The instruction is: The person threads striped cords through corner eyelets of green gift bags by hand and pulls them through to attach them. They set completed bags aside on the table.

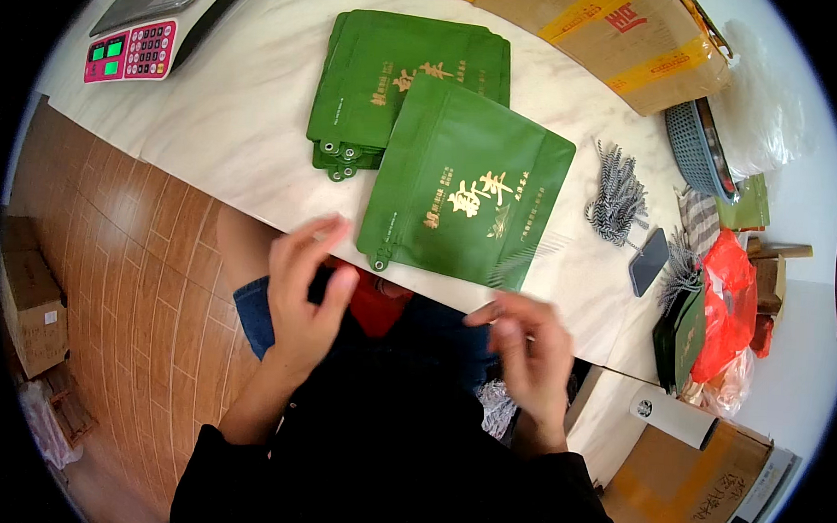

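Observation:
A green flat pouch (pixel 467 189) with gold print lies at a tilt near the table's front edge, a metal eyelet at its lower left corner. It partly overlaps a stack of similar green pouches (pixel 407 67) behind it. Beside that lower left corner, my left hand (pixel 308 299) is open, fingers apart and holding nothing. Just off the front edge, below the pouch's lower right corner, my right hand (pixel 531 348) has its fingers bent in a pinch. A blurred black-and-white cord (pixel 529 256) streaks over that corner and seems to run from this hand; the grip itself is partly hidden.
On the right lie a bundle of striped cords (pixel 617 195), a phone (pixel 649 262) and a red plastic bag (pixel 729 305). A blue-grey basket (pixel 699 147) and a taped carton (pixel 620 38) stand at the back right. A pink-panelled scale (pixel 131 50) sits far left.

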`<state>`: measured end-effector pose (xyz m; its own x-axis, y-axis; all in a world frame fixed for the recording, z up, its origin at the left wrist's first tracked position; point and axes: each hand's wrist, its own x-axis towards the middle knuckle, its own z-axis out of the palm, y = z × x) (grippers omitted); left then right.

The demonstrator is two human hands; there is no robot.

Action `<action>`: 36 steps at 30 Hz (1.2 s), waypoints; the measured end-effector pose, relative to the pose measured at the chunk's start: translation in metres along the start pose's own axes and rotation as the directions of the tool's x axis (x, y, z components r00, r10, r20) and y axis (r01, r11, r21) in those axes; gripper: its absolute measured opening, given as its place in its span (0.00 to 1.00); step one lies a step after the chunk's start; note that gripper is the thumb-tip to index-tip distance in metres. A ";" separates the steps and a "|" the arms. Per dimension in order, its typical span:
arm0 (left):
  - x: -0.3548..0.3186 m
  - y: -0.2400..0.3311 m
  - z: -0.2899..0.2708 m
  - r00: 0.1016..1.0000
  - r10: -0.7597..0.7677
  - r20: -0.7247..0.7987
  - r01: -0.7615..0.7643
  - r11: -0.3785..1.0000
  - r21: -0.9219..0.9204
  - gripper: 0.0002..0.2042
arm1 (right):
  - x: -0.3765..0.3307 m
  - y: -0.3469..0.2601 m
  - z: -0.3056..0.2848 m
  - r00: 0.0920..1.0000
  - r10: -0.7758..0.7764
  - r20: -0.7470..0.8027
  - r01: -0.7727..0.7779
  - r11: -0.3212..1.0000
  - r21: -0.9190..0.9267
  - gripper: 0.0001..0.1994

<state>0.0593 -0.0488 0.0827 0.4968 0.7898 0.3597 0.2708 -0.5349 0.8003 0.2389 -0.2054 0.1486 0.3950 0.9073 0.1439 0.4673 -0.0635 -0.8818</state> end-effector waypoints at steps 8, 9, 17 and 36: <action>-0.029 0.000 0.010 0.900 0.161 0.404 -0.059 0.966 -0.253 0.09 | 0.007 0.004 0.027 0.967 -0.004 0.254 -0.063 0.965 0.255 0.09; -0.031 -0.002 0.010 0.892 0.124 0.434 -0.015 0.969 -0.245 0.07 | 0.006 0.005 0.021 0.978 0.035 0.204 -0.079 0.974 0.211 0.09; -0.036 0.001 0.011 0.838 -0.030 0.545 0.271 0.889 -0.368 0.04 | 0.016 0.011 0.020 0.987 -0.119 0.112 0.157 0.877 -0.453 0.25; -0.035 -0.015 0.034 0.650 -0.613 0.450 0.737 0.364 -0.569 0.12 | 0.030 0.039 0.080 0.992 0.064 -0.108 -0.081 0.985 -0.152 0.06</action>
<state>0.0659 -0.0783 0.0415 0.5275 0.7060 -0.4726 -0.0043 0.5585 0.8295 0.2055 -0.1471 0.0827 0.5076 0.8510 0.1346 0.5485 -0.1987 -0.8122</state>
